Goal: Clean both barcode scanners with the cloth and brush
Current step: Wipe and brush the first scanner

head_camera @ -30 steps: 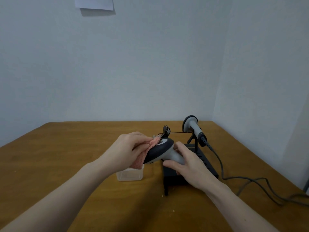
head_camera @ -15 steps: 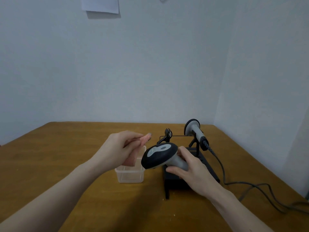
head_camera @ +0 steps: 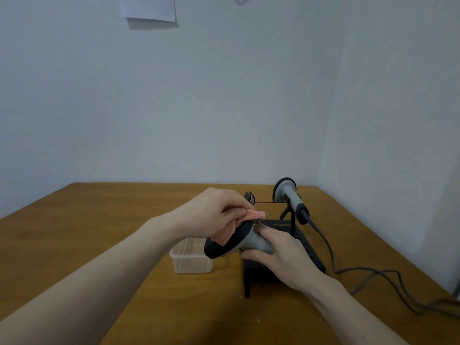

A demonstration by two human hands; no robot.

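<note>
No writing could be read on the paper (head_camera: 147, 8) at the frame's top. At centre, the left hand (head_camera: 211, 215) curled around a pink knit cloth (head_camera: 230, 229), pressing it on the dark rounded head of a scanner (head_camera: 232, 242). The right hand (head_camera: 281, 255) gripped that scanner's grey handle. A 2nd scanner (head_camera: 288, 194) sat on a black stand (head_camera: 296, 241) right of centre, its cable (head_camera: 361, 275) trailing right across the wooden table (head_camera: 99, 232). A clear plastic tub (head_camera: 191, 261) stood below the left hand.
</note>
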